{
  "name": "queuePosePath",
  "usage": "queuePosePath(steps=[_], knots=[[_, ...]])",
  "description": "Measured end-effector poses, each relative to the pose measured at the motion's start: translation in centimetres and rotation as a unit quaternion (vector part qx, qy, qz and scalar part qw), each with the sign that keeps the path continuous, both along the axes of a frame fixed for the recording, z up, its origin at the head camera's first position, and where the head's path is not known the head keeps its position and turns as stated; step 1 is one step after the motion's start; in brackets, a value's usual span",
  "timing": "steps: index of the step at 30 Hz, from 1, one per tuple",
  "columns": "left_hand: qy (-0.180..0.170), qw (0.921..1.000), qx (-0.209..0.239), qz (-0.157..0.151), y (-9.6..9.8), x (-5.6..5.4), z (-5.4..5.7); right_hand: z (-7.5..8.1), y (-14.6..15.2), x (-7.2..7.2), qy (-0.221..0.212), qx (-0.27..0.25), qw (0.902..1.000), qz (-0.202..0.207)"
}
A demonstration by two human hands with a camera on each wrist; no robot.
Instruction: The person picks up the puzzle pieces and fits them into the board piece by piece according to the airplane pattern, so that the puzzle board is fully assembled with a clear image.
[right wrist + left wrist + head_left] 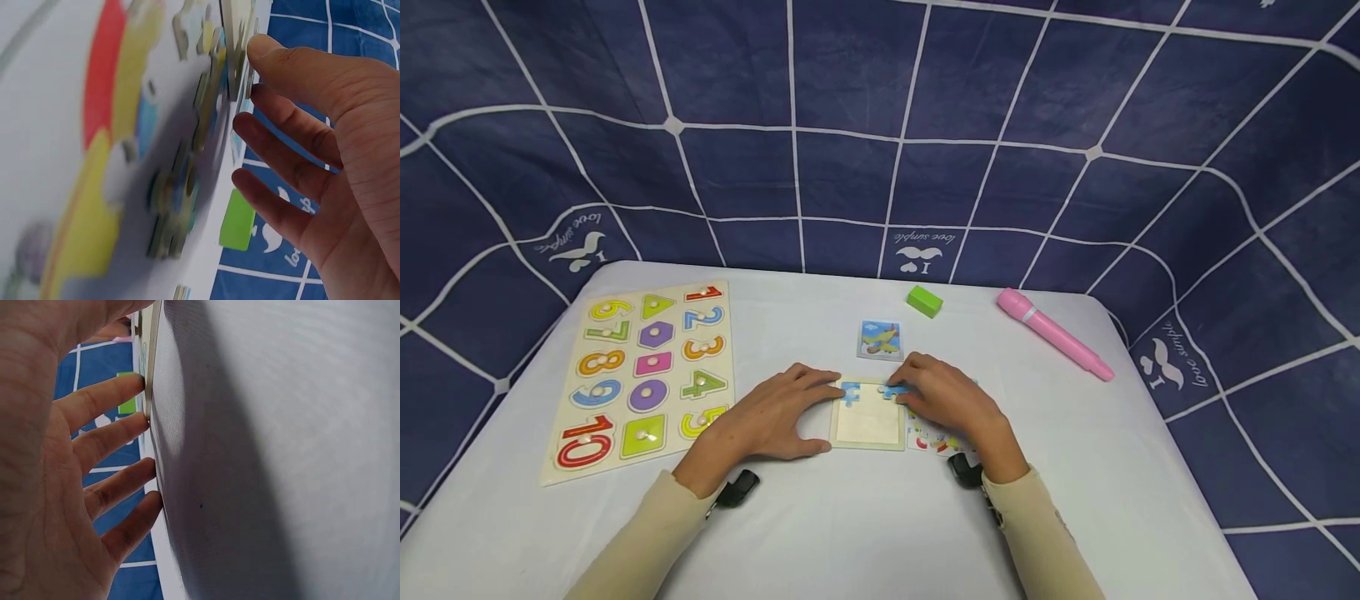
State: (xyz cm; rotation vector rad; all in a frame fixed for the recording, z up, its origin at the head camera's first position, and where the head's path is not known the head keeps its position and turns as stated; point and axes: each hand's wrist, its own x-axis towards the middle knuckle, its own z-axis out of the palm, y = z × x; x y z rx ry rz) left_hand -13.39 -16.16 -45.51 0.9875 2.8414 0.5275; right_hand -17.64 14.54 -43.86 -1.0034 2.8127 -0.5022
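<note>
A small square wooden puzzle tray lies in front of me, with one blue jigsaw piece in its upper left corner. My left hand rests at the tray's left side, fingers spread, thumb by the lower corner and fingertips by the upper one. At the upper right corner, my right hand pinches another blue jigsaw piece between thumb and index finger, close over the tray. Several loose jigsaw pieces lie on a colourful printed sheet beneath the right hand, which partly hides them.
Behind the tray is a small picture card with a yellow aeroplane. A green block and a pink microphone-shaped stick lie farther back. A number and shape board takes up the left side of the white table.
</note>
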Motion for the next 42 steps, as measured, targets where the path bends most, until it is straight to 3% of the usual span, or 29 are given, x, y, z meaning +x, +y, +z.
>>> queuePosePath(steps=[18,42], knots=[[-0.002,1.0000,0.003,0.000,-0.1,0.1,-0.2,-0.1,-1.5,0.3,0.011,0.010,0.9990,0.042],[0.007,1.0000,0.001,-0.003,-0.1,0.0,-0.1,-0.1,-3.0,0.3,0.040,0.013,0.9977,0.053]])
